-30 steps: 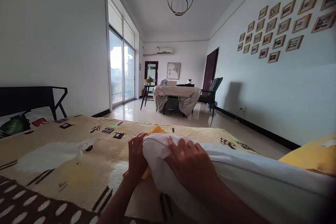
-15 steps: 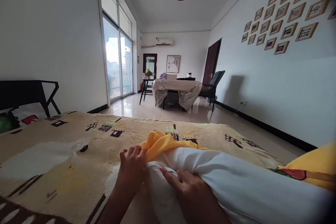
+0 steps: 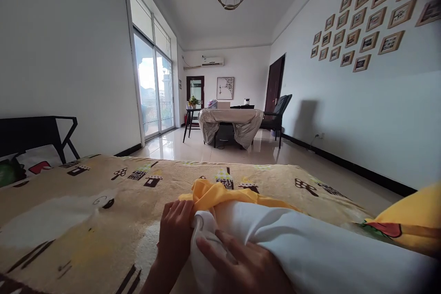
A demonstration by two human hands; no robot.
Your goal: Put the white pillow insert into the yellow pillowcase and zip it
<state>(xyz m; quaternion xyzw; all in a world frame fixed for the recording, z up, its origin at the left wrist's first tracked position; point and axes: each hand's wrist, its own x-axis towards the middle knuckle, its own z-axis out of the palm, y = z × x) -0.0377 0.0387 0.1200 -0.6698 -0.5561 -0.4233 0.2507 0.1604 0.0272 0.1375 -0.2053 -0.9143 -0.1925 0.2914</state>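
Note:
A long white pillow (image 3: 310, 234) lies across the bed from the middle to the right, partly bare. Yellow cloth that looks like its pillowcase (image 3: 220, 195) is bunched along its far side and left end. My left hand (image 3: 177, 225) is closed on the yellow cloth at the left end, right beside the pillow's corner. My right hand (image 3: 241, 262) lies on the near side of that end, with its fingers bent into the creased white fabric. Parts of both hands' grips are hidden behind the folds.
A beige patterned blanket (image 3: 113, 225) covers the bed. Another yellow piece with a red and green print (image 3: 409, 216) sits at the right edge. A black headboard-like frame (image 3: 31, 135) is at left. Beyond stand a covered table (image 3: 229, 115) and a dark chair (image 3: 279, 115).
My right hand has shifted slightly left and down, its fingers more spread over the white fabric. The pillow's corner stands up more beside my left hand. The view has tilted slightly.

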